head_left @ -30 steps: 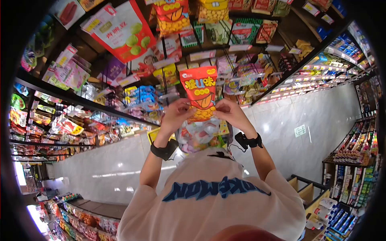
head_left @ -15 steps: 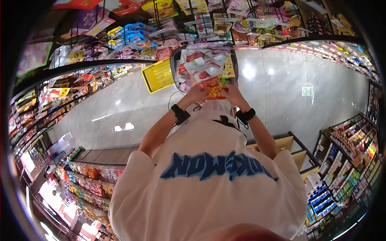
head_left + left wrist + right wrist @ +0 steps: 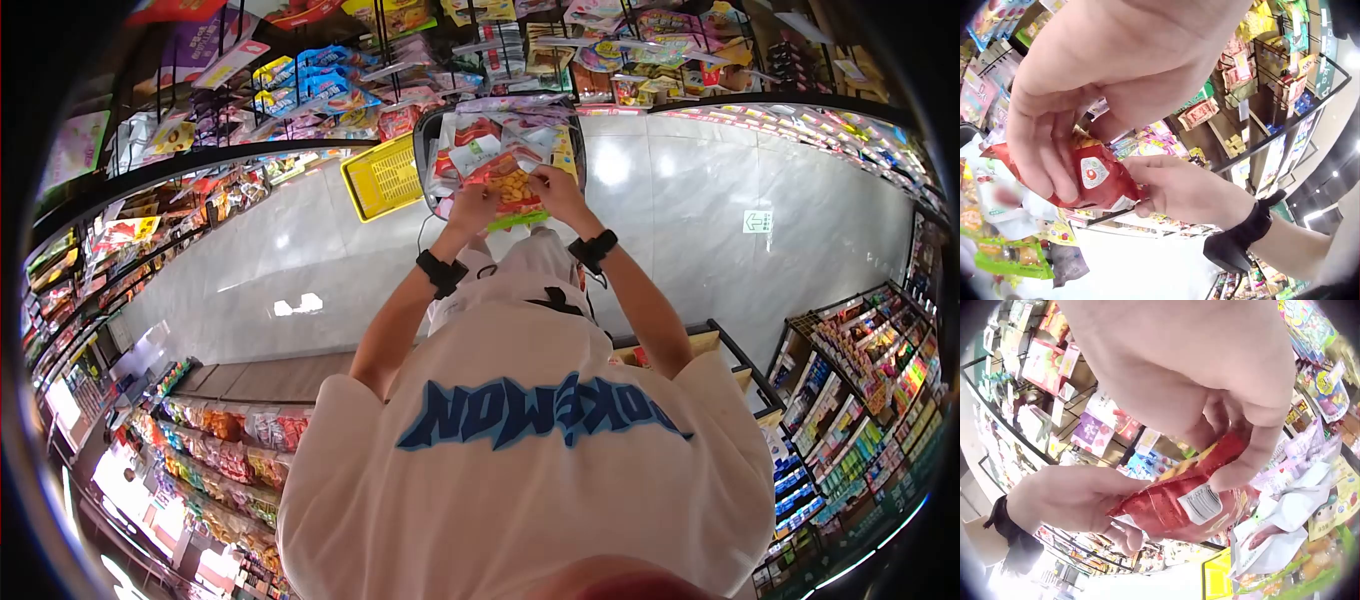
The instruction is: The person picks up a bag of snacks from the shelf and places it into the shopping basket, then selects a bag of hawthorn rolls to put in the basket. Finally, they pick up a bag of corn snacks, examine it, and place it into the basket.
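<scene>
Both hands grip a red snack bag printed with yellow snack pieces, one hand at each side. It overlaps the packet-filled dark basket in the head view. My left hand curls its fingers over one side of the bag, as the left wrist view shows beside the red back panel. On the other side, my right hand pinches the bag between thumb and fingers, close to a white barcode label. White packets and a green-edged packet lie below the bag.
A yellow basket stands on the floor, left of the dark one. Hanging snack racks run along the front. Grey tiled floor stretches to both sides, and more stocked shelves stand at the right rear.
The snack bag came down from upright before the racks to over the basket, both hands keeping hold. Over the last half second, hands and bag moved slightly forward; the head view tilted downward earlier.
</scene>
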Available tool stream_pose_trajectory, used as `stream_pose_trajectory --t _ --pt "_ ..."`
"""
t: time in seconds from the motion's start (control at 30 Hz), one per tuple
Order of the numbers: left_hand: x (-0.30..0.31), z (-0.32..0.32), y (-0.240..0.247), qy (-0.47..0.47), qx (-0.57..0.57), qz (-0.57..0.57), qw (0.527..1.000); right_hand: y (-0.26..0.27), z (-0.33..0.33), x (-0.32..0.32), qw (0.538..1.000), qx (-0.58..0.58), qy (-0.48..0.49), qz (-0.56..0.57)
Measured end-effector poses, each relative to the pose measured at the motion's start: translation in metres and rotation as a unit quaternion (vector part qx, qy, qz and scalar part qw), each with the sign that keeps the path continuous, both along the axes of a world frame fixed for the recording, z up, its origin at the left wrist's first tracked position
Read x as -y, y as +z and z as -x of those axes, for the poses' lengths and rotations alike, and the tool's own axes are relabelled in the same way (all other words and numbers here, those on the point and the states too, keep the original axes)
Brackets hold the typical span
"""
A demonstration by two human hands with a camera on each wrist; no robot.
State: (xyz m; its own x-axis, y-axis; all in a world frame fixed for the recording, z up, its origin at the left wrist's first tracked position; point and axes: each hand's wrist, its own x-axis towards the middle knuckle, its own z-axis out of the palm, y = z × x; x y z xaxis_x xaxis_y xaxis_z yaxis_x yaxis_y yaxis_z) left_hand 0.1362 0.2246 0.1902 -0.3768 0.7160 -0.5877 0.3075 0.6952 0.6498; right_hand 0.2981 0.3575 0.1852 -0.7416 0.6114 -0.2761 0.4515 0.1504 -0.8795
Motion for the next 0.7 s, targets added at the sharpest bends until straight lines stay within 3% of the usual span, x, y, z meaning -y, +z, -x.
stream_pose_trajectory --t 0.1,0.2,0.3,0.37,0.47,0.57,0.7 --pt "0.005 0.006 -0.061 0.044 -0.056 -0.071 0.995 -0.041 0.021 0.001 0.998 -0.036 -0.023 -0.05" --pt "-0.002 0.01 -0.105 0.057 -0.08 0.007 0.995 -0.086 0.042 0.0 0.989 -0.094 -0.014 -0.112" --pt "-0.011 0.01 -0.11 0.08 -0.102 -0.007 0.992 -0.122 0.057 0.003 0.975 -0.103 0.019 -0.195" --pt "-0.013 0.006 -0.114 0.069 -0.119 -0.029 0.99 -0.147 0.057 0.016 0.987 -0.012 0.021 -0.16" --pt "-0.015 0.004 -0.148 0.06 -0.149 -0.034 0.986 -0.161 0.066 0.022 0.979 0.133 0.058 -0.14" --pt "-0.03 0.011 -0.133 0.03 -0.129 0.037 0.99 -0.137 0.073 0.022 0.97 0.202 0.021 -0.137" --pt "-0.036 0.023 -0.113 0.0 -0.124 0.059 0.991 -0.117 0.059 0.014 0.99 0.098 0.004 -0.106"
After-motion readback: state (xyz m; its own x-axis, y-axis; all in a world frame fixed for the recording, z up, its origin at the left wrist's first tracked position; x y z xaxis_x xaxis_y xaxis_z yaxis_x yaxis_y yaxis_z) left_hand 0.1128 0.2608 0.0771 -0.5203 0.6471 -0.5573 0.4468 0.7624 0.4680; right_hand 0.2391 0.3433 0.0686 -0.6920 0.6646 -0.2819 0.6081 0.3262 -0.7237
